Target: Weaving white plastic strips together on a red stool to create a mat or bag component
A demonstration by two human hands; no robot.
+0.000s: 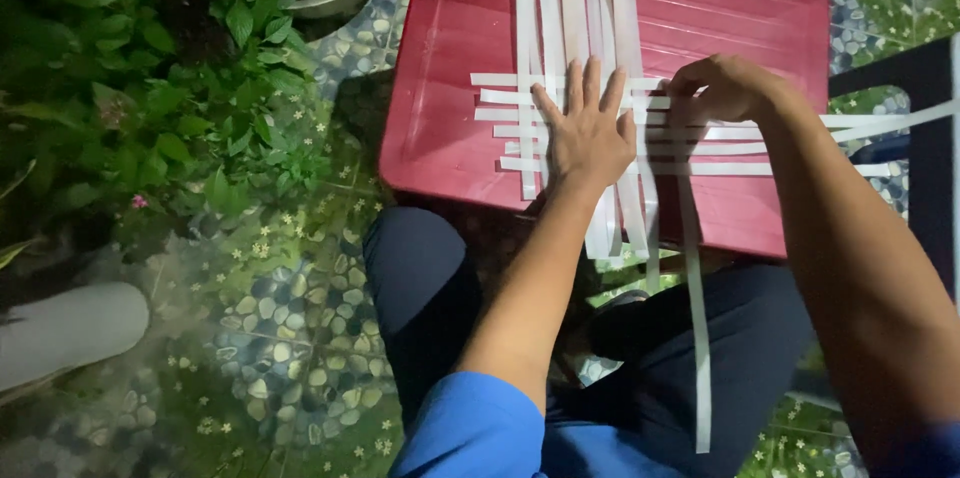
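Two hands work at upper centre: left hand (pixel 585 133) lies flat, fingers spread, pressing white strips (pixel 560 8) onto the red lid (pixel 440 68); right hand (pixel 722 88) pinches one strip.

sleeves: short, bright blue | trousers: dark navy | hands (pixel 588 133): bare, no rings/watch seen

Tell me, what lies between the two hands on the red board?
In the head view, crossed white strips on the red board fill the stretch between the flat left hand and the curled right hand.
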